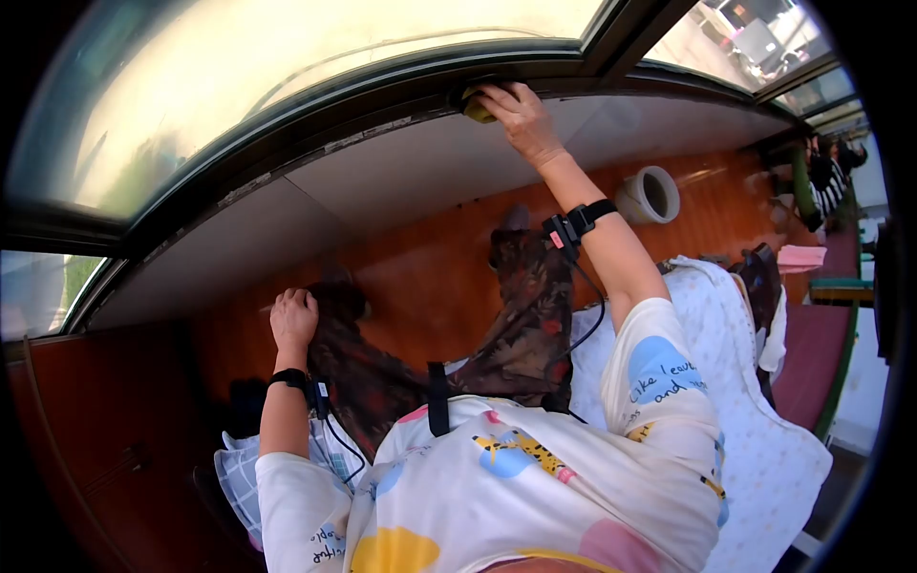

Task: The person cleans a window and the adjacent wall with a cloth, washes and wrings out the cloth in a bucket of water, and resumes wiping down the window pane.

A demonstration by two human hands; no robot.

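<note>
Along a bright window's dark lower frame [373,98], a person's right hand [519,116] grips a yellowish cloth [475,106], apparently mid-wipe and needing steady contact, while the left hand [294,317], contents unclear, sits beside patterned trousers [353,346].

A white short-sleeved T-shirt [497,506] carries blue, yellow and pink patches, a spotted yellow giraffe [525,453] across the front and black handwritten lettering [669,382] on both sleeves, "and" legible at right. Dark trousers [535,296] show a reddish leafy print, with a black strap [437,399] at the waist. Black bands circle the right [600,209] and left [287,378] forearms, each bearing a small dark device, the right one labelled in pinkish red. Thin black cables [593,329] trail from both devices.
</note>
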